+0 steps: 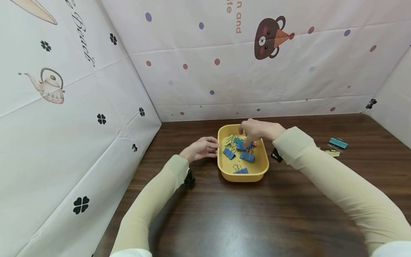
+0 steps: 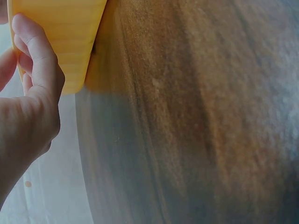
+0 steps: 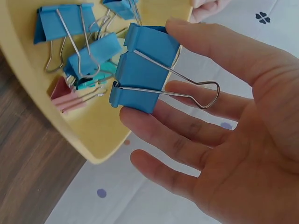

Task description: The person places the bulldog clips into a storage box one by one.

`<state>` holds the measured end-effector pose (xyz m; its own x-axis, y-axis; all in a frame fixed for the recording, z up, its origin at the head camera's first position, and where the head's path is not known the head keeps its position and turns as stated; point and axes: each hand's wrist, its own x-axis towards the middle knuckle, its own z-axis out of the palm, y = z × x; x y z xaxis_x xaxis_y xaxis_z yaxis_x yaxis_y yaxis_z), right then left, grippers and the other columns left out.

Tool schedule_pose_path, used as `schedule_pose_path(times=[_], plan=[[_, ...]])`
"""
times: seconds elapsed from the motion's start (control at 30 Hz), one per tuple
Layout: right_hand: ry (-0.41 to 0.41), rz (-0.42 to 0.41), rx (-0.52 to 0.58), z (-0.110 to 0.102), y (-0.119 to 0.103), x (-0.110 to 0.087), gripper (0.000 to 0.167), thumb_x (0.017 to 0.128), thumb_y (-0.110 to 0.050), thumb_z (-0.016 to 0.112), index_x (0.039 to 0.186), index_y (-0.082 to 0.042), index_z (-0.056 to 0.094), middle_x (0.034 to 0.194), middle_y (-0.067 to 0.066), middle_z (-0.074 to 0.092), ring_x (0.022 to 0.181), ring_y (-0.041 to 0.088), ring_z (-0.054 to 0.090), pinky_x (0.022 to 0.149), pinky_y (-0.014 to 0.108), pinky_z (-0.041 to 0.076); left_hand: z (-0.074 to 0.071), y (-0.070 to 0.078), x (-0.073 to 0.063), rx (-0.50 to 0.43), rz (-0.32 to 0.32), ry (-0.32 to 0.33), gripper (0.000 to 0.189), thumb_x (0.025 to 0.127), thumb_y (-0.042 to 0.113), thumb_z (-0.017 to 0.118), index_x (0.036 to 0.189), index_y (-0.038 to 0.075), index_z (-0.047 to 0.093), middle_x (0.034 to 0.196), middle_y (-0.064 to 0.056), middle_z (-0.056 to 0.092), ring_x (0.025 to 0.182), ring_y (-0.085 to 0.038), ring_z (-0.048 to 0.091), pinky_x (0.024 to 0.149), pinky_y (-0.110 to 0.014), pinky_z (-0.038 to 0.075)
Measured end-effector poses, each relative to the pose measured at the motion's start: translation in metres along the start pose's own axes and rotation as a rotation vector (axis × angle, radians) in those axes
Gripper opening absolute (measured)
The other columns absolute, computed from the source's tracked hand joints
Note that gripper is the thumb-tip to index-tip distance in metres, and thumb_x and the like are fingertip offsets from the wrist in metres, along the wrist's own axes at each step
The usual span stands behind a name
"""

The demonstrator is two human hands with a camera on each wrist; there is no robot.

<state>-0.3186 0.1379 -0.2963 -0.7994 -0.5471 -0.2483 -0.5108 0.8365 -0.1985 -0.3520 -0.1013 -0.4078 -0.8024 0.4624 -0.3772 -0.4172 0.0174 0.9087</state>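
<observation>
A blue binder clip (image 3: 147,70) is pinched between the thumb and fingers of my right hand (image 1: 258,129), above the far part of a yellow bin (image 1: 243,177). Its wire handles point toward the palm in the right wrist view. My left hand (image 1: 203,148) touches the bin's left wall from outside, fingers fairly straight; fingertips (image 2: 23,23) lie near the rim in the left wrist view. Inside the bin lie several more blue binder clips (image 1: 247,157), a teal one (image 3: 96,80), a pink one (image 3: 65,95) and some yellow ones (image 1: 229,139), partly hidden by the right hand.
On the dark wooden table (image 1: 231,214), right of the bin, lie a teal binder clip (image 1: 338,143) and a yellow clip (image 1: 332,153), the latter partly behind the right sleeve. White printed cloth (image 1: 192,82) walls stand at the back, left and right.
</observation>
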Motion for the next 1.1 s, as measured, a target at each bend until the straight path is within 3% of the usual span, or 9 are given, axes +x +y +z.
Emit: schedule_pose_path(times=[0.23, 0.43, 0.57, 0.73, 0.87, 1.1], plan=[[0.018, -0.026, -0.004, 0.007, -0.007, 0.007, 0.053, 0.081, -0.024, 0.076, 0.125, 0.0, 0.058, 0.088, 0.009, 0.061, 0.072, 0.018, 0.052, 0.065, 0.029, 0.045, 0.0, 0.0, 0.0, -0.008, -0.004, 0.004, 0.008, 0.094, 0.003, 0.059, 0.095, 0.009, 0.054, 0.084, -0.008, 0.059, 0.07, -0.018, 0.058, 0.067, -0.032, 0.057], [0.087, -0.045, 0.027, 0.005, -0.004, 0.001, 0.047, 0.086, -0.024, 0.072, 0.123, 0.002, 0.058, 0.088, 0.01, 0.063, 0.071, 0.018, 0.056, 0.063, 0.03, 0.047, 0.001, 0.001, -0.001, -0.008, -0.004, -0.002, 0.009, 0.094, 0.002, 0.058, 0.095, 0.009, 0.053, 0.084, -0.008, 0.058, 0.07, -0.018, 0.058, 0.067, -0.033, 0.057], [0.167, -0.051, 0.055, 0.0, 0.012, -0.01, 0.04, 0.087, -0.02, 0.069, 0.118, 0.004, 0.06, 0.09, 0.014, 0.066, 0.073, 0.02, 0.06, 0.066, 0.035, 0.051, 0.001, 0.001, -0.001, -0.007, -0.004, -0.002, 0.009, 0.094, 0.003, 0.058, 0.097, 0.008, 0.052, 0.088, -0.009, 0.058, 0.071, -0.018, 0.058, 0.067, -0.033, 0.057], [0.231, -0.001, 0.061, -0.002, 0.039, -0.028, 0.038, 0.085, -0.02, 0.07, 0.113, 0.005, 0.061, 0.088, 0.014, 0.065, 0.075, 0.021, 0.06, 0.069, 0.038, 0.051, 0.0, 0.0, -0.001, -0.001, -0.01, 0.008, 0.008, 0.095, 0.003, 0.058, 0.098, 0.008, 0.052, 0.085, -0.009, 0.059, 0.071, -0.018, 0.058, 0.067, -0.032, 0.057], [0.244, 0.047, 0.055, -0.002, 0.061, -0.044, 0.043, 0.084, -0.022, 0.073, 0.113, 0.007, 0.06, 0.089, 0.016, 0.066, 0.079, 0.024, 0.062, 0.072, 0.042, 0.052, 0.0, 0.0, -0.002, 0.006, -0.009, 0.005, 0.008, 0.095, 0.003, 0.058, 0.097, 0.009, 0.052, 0.084, -0.008, 0.059, 0.071, -0.018, 0.059, 0.068, -0.032, 0.057], [0.209, 0.176, 0.013, 0.002, 0.098, -0.071, 0.052, 0.084, -0.027, 0.072, 0.117, 0.01, 0.058, 0.109, 0.028, 0.063, 0.098, 0.041, 0.061, 0.081, 0.053, 0.05, 0.002, 0.001, -0.003, 0.009, 0.007, -0.004, 0.008, 0.095, 0.003, 0.057, 0.095, 0.009, 0.052, 0.082, -0.008, 0.059, 0.071, -0.017, 0.058, 0.067, -0.032, 0.057]])
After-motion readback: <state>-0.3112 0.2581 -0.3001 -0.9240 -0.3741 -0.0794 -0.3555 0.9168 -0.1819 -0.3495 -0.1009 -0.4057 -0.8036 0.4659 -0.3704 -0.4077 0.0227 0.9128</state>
